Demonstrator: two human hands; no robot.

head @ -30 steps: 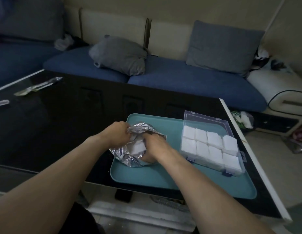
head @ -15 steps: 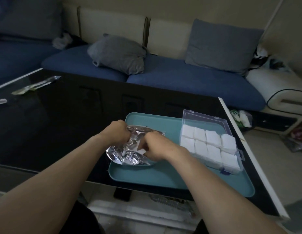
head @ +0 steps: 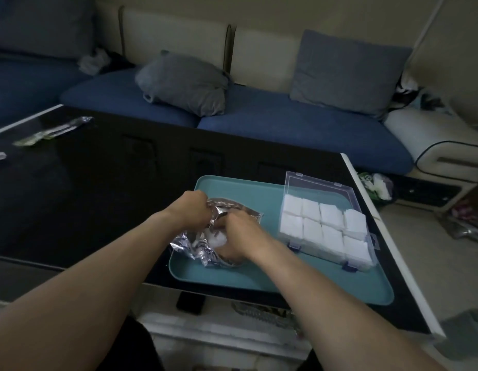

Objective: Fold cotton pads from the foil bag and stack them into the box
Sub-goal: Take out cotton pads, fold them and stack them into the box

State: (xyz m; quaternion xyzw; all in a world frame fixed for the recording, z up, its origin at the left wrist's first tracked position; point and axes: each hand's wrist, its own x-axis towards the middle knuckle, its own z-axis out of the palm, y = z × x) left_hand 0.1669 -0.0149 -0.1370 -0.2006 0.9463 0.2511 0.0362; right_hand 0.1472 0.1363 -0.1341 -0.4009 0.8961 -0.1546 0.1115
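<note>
Behind the work area a blue sofa [head: 299, 129] is seen with two grey cushions [head: 184, 81] propped along its cream back. Nearer the camera, a glossy black table [head: 85, 196] is occupied at its right end by a teal tray [head: 259, 279]. On the tray's left half a crumpled foil bag [head: 195, 245] is laid, its mouth gripped at the far edge by the curled fingers of the left hand [head: 191, 207]. The right hand [head: 238, 236] is pushed into the bag's opening, and a white cotton pad [head: 217, 239] appears to be pinched in its fingers, though the grip itself is partly hidden by foil. On the tray's right half, well apart from the bag, a clear plastic box [head: 326, 226] is set with its lid raised at the back; eight stacks of folded pads are held in its two rows.
</note>
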